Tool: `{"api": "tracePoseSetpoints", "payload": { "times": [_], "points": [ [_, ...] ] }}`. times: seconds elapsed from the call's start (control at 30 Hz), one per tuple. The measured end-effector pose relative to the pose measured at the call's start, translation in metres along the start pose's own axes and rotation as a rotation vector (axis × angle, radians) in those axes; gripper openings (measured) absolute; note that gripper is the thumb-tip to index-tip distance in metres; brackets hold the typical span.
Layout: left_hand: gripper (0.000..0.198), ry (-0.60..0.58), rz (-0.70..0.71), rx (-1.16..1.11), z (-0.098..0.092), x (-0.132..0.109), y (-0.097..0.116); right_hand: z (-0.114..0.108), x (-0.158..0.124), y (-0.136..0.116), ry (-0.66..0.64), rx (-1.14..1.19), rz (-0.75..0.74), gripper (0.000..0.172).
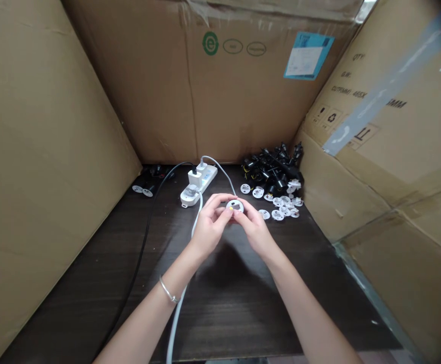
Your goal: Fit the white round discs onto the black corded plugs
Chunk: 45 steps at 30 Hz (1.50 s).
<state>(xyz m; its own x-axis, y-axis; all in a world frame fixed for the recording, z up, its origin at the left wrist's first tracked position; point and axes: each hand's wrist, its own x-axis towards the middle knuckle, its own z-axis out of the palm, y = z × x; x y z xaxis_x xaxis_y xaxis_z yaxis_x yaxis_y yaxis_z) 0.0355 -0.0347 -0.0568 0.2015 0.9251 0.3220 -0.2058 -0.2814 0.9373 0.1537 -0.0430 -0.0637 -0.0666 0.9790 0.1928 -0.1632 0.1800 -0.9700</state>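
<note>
Both hands meet above the middle of the dark wooden table [243, 303]. Between them is a small white round disc part [235, 206] with a dark patch on its face. My left hand [209, 225] pinches its left edge with curled fingers. My right hand [254, 227] grips its right side from below. A thin bracelet sits on my left wrist. Several matching white discs [279, 205] lie scattered just beyond my right hand, in front of a heap of black parts [273, 169].
A white power strip [199, 186] with plugs lies behind my hands; its white cable [178, 308] runs under my left arm and a black cable [144, 242] curves left. Two white discs [142, 190] lie far left. Cardboard walls [34, 177] enclose the table on three sides.
</note>
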Motion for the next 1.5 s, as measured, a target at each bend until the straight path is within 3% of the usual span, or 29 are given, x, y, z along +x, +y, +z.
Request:
{"api": "tracePoseSetpoints", "payload": {
  "times": [0.3,0.53,0.83,1.1,1.3,1.5],
  "points": [
    [0.017,0.132,-0.020,-0.023,0.003,-0.002,-0.002,0.002,-0.001,0.007,0.007,-0.099,-0.083,0.027],
    [0.014,0.195,-0.112,-0.059,0.004,-0.004,-0.004,0.008,-0.007,0.016,0.110,-0.157,-0.091,0.026],
    [0.017,0.101,0.029,-0.044,-0.001,-0.001,0.006,0.006,-0.003,0.006,-0.019,0.080,-0.075,0.033],
    [0.020,0.086,0.131,0.062,0.001,-0.003,0.006,0.007,-0.005,0.003,0.024,0.157,-0.052,0.030],
    [0.018,0.097,0.199,0.130,0.003,-0.004,0.005,0.006,-0.005,0.003,0.129,0.017,-0.085,0.027],
    [0.020,0.095,0.186,0.124,0.005,-0.003,0.005,0.008,-0.007,0.000,0.179,-0.197,-0.241,0.025]
  ]
}}
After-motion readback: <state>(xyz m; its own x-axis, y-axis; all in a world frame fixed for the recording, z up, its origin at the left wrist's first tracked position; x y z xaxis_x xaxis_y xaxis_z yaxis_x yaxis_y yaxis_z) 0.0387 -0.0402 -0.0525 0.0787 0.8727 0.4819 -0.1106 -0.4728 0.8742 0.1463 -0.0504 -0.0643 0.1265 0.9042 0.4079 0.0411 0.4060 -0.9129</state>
